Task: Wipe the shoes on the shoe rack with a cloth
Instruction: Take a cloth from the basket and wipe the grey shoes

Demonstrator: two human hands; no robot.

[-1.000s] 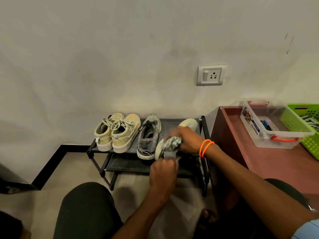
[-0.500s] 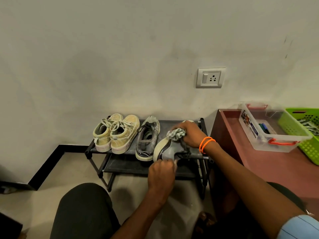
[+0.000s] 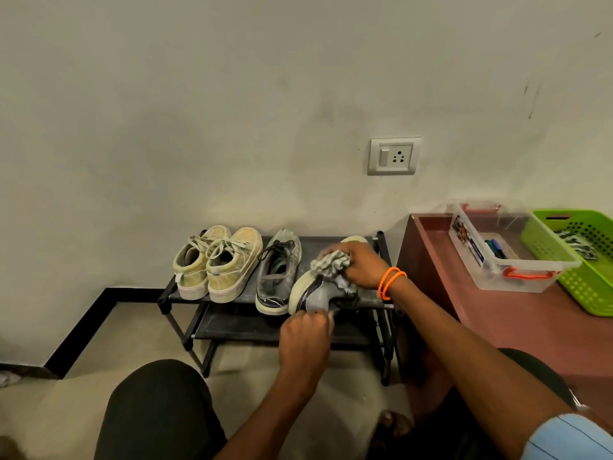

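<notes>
A low black shoe rack [image 3: 169, 295] stands against the wall. On its top shelf sit a pair of beige lace-up sneakers [image 3: 217, 263] at the left and one grey sneaker [image 3: 278, 275] beside them. The second grey sneaker [image 3: 313, 293] is tilted on its side at the right end, its pale sole facing left. My left hand [image 3: 303, 335] grips its heel end at the rack's front edge. My right hand [image 3: 356, 263] holds a crumpled grey patterned cloth [image 3: 330, 263] against the shoe's upper. The toe of the shoe shows just beyond my right hand.
A reddish-brown table [image 3: 530, 320] stands right of the rack, carrying a clear plastic box [image 3: 504, 252] with orange clips and a green basket [image 3: 583, 260]. A wall socket [image 3: 393, 156] is above the rack. My knees fill the lower frame over a beige floor.
The grey sneaker has been tipped further onto its side. My right hand has slid the cloth along its upper toward the heel. My left hand stays at the heel.
</notes>
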